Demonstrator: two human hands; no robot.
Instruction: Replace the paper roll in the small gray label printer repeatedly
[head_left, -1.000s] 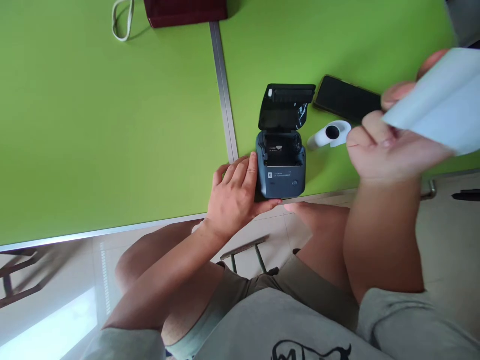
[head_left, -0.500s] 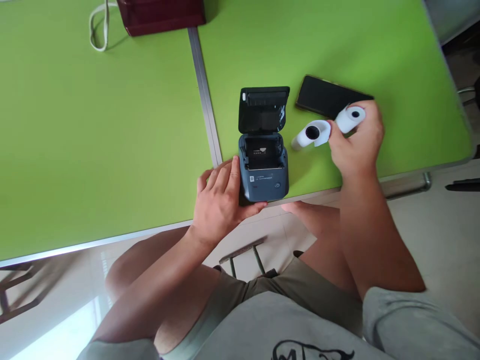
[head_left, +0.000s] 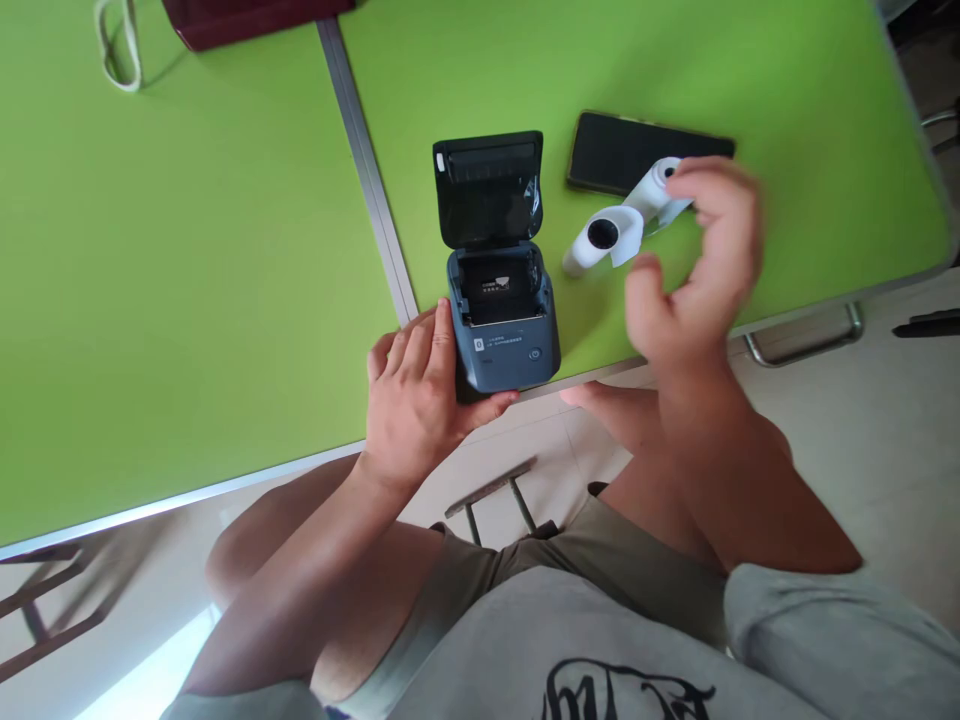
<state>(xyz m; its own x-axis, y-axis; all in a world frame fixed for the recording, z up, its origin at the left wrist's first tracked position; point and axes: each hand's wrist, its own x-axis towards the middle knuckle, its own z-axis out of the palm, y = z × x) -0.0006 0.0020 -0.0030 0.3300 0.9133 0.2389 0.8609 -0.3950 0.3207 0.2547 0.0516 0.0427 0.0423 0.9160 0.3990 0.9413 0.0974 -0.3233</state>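
A small dark blue-grey label printer (head_left: 510, 355) stands at the table's front edge with its black lid (head_left: 487, 205) raised and its paper bay exposed. My left hand (head_left: 412, 400) holds its left side, the fingers along the side and the thumb along the front. To the printer's right stands a white paper roll (head_left: 583, 250) with a dark core and a loose paper end. Behind it is a second white roll (head_left: 645, 198), next to a black phone (head_left: 615, 150). My right hand (head_left: 705, 270) is open beside the rolls, fingers curved and thumb apart, with nothing in it.
The green table (head_left: 225, 250) has a metal seam strip (head_left: 367, 160) left of the printer. At the back left are a dark red box (head_left: 247, 15) and a white cord loop (head_left: 120, 50). A metal handle (head_left: 810, 345) shows below the front edge at right.
My right hand has let go of the second white roll, drawn back a little and spread its thumb and fingers. My left hand stays on the printer. The whole view has shifted slightly.
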